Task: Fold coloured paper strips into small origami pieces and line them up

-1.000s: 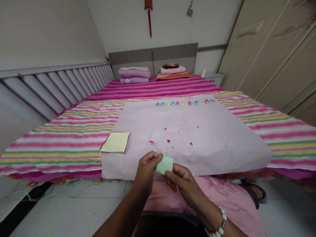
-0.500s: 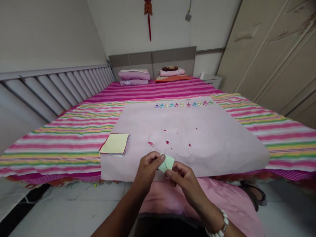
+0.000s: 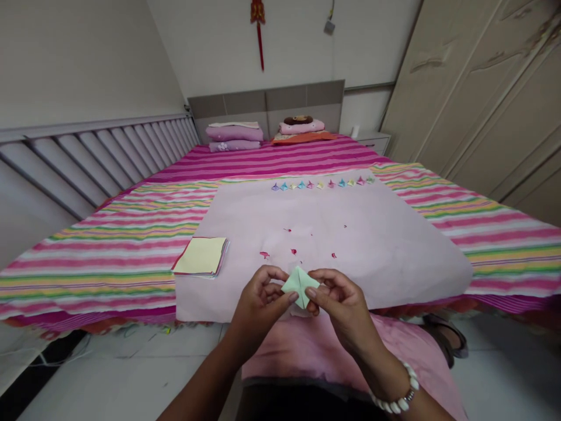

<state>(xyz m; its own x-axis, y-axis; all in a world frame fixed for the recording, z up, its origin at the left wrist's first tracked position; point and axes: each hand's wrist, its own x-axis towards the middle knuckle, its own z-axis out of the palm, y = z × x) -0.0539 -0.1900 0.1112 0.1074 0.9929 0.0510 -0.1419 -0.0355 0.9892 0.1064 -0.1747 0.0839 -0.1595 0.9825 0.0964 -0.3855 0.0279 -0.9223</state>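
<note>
A pale green square of folded origami paper is held up in front of me, one corner upward and a crease running down its middle. My left hand pinches its left side between thumb and fingers. On the right side, my right hand grips it, thumb on the front face. Both hands hover over the near edge of a large pale sheet. To the left lies a stack of square paper, cream on top with a red edge beneath. A row of small folded paper pieces in several colours lines the sheet's far side.
Red marks or scraps dot the sheet's middle. Beneath it is a bed with a striped cover. Folded bedding sits by the headboard. A pink cushion lies below my arms, and a metal rail borders the left.
The green paper has turned so a corner points up, with its crease now vertical. My right hand has shifted up and right, gripping the side corner. The view has shifted slightly.
</note>
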